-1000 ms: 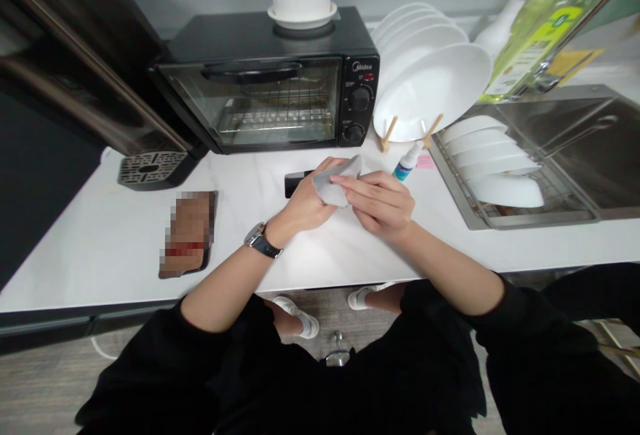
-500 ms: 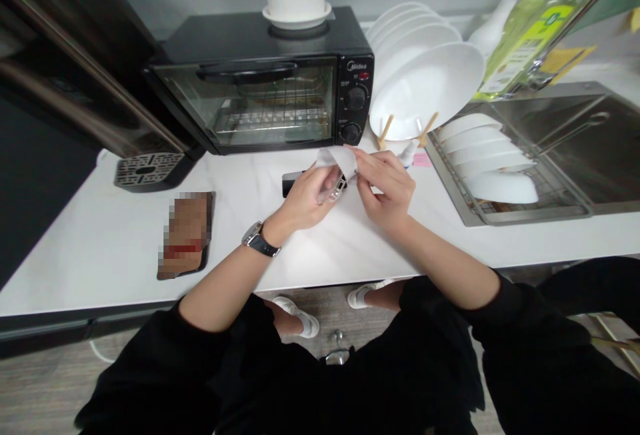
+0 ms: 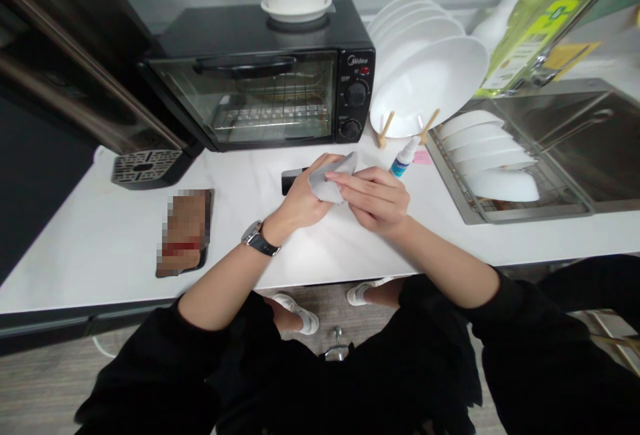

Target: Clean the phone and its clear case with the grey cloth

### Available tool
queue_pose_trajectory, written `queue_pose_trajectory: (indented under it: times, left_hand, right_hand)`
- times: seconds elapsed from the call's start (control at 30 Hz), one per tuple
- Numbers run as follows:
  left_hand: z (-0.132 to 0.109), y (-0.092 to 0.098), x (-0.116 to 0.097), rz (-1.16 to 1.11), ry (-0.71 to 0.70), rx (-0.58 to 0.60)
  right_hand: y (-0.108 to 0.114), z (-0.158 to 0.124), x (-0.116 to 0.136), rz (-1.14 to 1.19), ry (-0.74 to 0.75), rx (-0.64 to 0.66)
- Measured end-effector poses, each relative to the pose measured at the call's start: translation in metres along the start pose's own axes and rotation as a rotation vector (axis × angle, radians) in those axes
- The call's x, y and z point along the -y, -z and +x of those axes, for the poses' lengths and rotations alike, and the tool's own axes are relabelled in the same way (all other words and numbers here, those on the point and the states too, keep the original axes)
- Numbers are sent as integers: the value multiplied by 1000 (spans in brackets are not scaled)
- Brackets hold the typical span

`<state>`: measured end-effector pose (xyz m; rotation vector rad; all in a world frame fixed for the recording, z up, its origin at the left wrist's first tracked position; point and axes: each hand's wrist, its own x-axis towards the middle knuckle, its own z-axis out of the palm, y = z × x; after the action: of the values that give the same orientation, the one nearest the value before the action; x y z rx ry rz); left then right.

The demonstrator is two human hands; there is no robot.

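At the centre of the frame, your left hand (image 3: 300, 200) and right hand (image 3: 376, 199) are both closed on the gray cloth (image 3: 330, 183), over the white counter (image 3: 100, 248). Just behind lie a small black object (image 3: 291, 179) and a dropper bottle (image 3: 403, 160), with the toaster oven (image 3: 270, 81) higher up. At right, the sink basket (image 3: 457, 198) holds white bowls (image 3: 500, 185), and the wooden rack (image 3: 385, 133) holds plates (image 3: 430, 81).
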<state>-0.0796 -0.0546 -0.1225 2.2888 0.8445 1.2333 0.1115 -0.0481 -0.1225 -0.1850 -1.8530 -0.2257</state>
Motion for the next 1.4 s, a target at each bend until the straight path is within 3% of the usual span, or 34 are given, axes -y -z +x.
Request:
queue_pose_trajectory:
  times: [0.4,0.63,0.93,1.03,1.2,1.4]
  left_hand:
    - [-4,4,4,172,13,-37]
    - [-6,4,3,169,44,-28]
    - [-1,-1,1,-4,12,-15]
    - [-1,-2,2,5,12,-15]
    - [-1,-1,7,87,-107,-47]
    - [-3,3,2,213,-67,-50]
  right_hand:
    - [-1,-2,-10,-45,-178,-97]
    - [2,-8,-11,-115,-265,-26]
    - [3,6,3,-39,77,-18]
    - [2,8,4,-40,82,-18]
    - [1,5,-3,-88,17,-53]
    - [2,0,-11,-156,-113,-97]
